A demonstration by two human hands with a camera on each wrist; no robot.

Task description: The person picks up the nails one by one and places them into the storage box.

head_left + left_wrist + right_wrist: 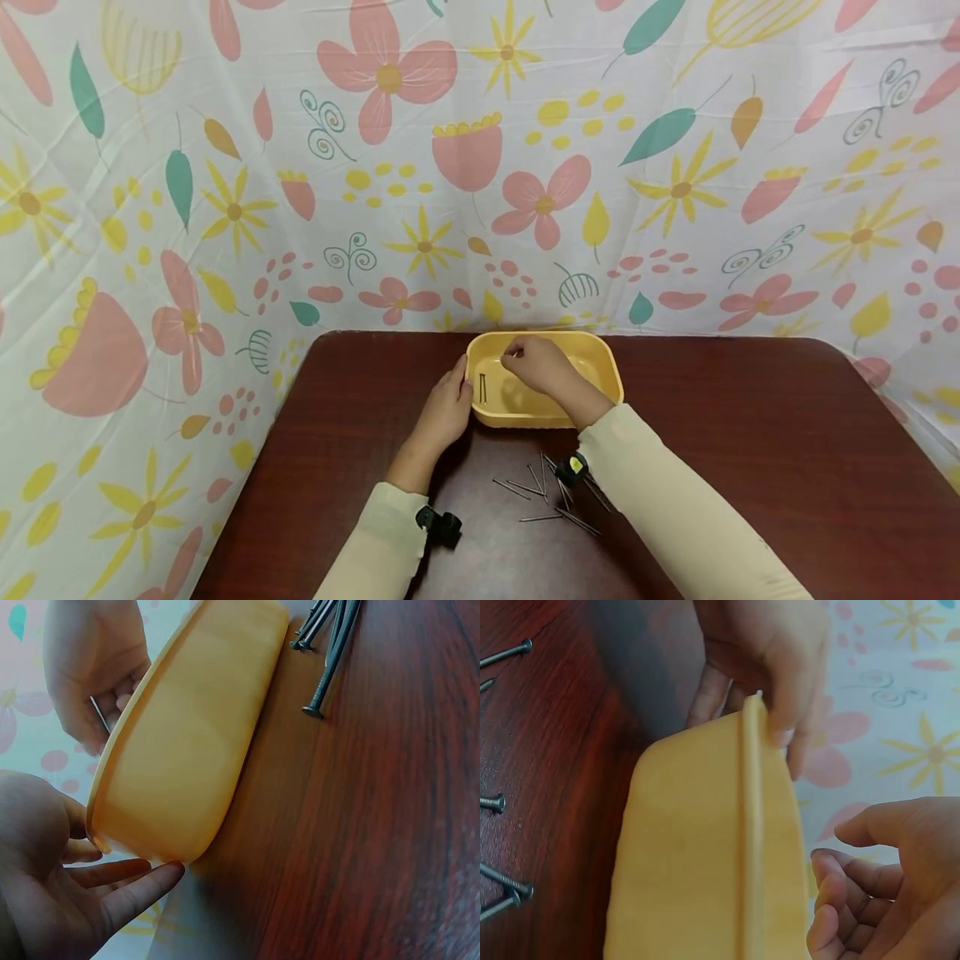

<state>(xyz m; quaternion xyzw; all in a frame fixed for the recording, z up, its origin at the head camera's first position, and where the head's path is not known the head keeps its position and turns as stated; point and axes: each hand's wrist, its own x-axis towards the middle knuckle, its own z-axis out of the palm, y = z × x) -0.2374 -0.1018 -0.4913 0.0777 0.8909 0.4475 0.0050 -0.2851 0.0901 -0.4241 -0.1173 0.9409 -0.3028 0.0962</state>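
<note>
A yellow plastic tray [555, 408] stands at the far edge of the table. My left hand [444, 408] grips its left end, thumb over the rim and fingers against the outer wall in the right wrist view. Two nails [482, 388] lie side by side in the tray's left part. Over the tray's middle hovers my right hand [543, 364], fingers loosely curled. In the right wrist view its thumb and index fingertip are apart with nothing visible between them. Several loose nails [540, 518] lie scattered on the table in front of the tray.
The dark red-brown table [750, 450] ends just behind the tray. A flower-printed cloth [465, 250] hangs behind it and along the left. My right forearm [667, 492] passes over part of the loose nails.
</note>
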